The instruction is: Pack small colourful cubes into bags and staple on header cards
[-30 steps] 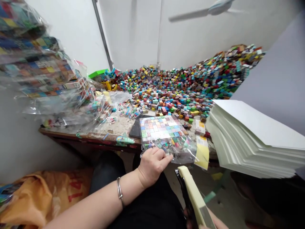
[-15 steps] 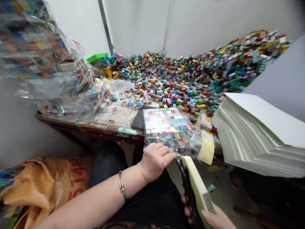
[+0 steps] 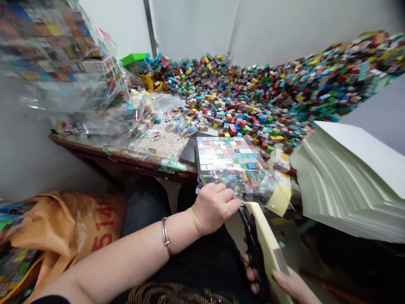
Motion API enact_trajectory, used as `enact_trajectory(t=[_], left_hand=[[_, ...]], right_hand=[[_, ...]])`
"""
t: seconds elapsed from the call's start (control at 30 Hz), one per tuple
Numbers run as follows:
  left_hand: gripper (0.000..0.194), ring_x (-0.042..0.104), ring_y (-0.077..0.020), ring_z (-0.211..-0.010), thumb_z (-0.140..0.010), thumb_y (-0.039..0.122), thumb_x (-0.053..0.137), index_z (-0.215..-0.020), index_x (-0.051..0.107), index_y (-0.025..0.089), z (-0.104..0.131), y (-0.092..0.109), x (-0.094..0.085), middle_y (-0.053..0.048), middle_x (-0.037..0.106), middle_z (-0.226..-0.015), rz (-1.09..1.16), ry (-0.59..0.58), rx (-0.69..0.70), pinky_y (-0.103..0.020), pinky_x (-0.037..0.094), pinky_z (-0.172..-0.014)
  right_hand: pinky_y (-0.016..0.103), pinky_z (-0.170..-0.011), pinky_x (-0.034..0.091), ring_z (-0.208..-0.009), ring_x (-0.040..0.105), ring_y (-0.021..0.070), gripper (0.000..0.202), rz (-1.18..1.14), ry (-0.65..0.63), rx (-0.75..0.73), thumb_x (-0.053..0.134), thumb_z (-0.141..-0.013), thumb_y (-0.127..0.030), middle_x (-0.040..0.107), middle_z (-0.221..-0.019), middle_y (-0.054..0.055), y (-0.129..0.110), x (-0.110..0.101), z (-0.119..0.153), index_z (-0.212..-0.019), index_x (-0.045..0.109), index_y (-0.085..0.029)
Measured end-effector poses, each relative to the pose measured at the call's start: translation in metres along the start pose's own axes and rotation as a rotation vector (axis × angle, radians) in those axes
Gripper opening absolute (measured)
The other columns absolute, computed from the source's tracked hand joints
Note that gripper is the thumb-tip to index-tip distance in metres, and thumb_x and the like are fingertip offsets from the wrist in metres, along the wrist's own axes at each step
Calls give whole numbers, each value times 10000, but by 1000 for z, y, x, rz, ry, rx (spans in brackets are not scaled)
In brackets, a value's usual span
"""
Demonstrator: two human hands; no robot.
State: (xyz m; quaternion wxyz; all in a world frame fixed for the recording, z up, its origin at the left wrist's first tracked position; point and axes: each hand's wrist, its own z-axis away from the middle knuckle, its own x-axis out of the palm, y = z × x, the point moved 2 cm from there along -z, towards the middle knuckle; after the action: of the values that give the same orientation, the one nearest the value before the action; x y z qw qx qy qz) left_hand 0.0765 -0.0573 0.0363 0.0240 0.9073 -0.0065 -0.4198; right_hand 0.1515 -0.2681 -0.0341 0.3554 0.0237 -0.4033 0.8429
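My left hand is closed on the gathered near edge of a clear plastic bag, which lies at the table's front edge. Inside the bag are a flat block of small coloured boxes and loose colourful little pieces. My right hand is wrapped around a long cream-and-black stapler. The stapler's tip meets the bag's edge right beside my left fingertips; whether its jaws are closed on the plastic cannot be made out. A yellow card sits at the bag's right corner.
A big heap of small coloured boxes covers the table's back. Bagged blocks are stacked at the left. A thick stack of white sheets juts in at right. An orange sack stands on the lower left.
The view has shifted, so the table and bag appear slightly higher and further right. Both hands keep their holds on the bag and stapler.
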Motion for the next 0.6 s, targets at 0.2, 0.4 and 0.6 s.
enact_trajectory(t=[0.2, 0.4, 0.6], left_hand=[[180, 464, -122, -630, -821, 139, 467, -732, 609, 206, 1, 0, -1, 22, 571, -658, -9, 33, 35, -273, 274, -531], [185, 444, -145, -638, -811, 147, 465, -657, 553, 200, 3, 0, 2, 18, 528, -645, -11, 24, 41, -294, 251, -523], [197, 436, -149, -649, -811, 139, 456, -640, 536, 198, 3, -2, 4, 12, 510, -651, 1, 45, 52, -297, 242, -523]], right_hand=[[312, -624, 453, -638, 612, 215, 632, -22, -80, 7, 681, -499, -584, 660, -739, 102, -13, 3, 8, -934, 648, -127], [366, -648, 471, -698, 620, 271, 705, 145, -21, 71, 638, -486, -626, 650, -824, 136, -20, -1, 11, -985, 620, -128], [433, -654, 476, -696, 613, 311, 669, 269, 53, 112, 617, -461, -643, 642, -776, 140, -23, -7, 15, -921, 638, -158]])
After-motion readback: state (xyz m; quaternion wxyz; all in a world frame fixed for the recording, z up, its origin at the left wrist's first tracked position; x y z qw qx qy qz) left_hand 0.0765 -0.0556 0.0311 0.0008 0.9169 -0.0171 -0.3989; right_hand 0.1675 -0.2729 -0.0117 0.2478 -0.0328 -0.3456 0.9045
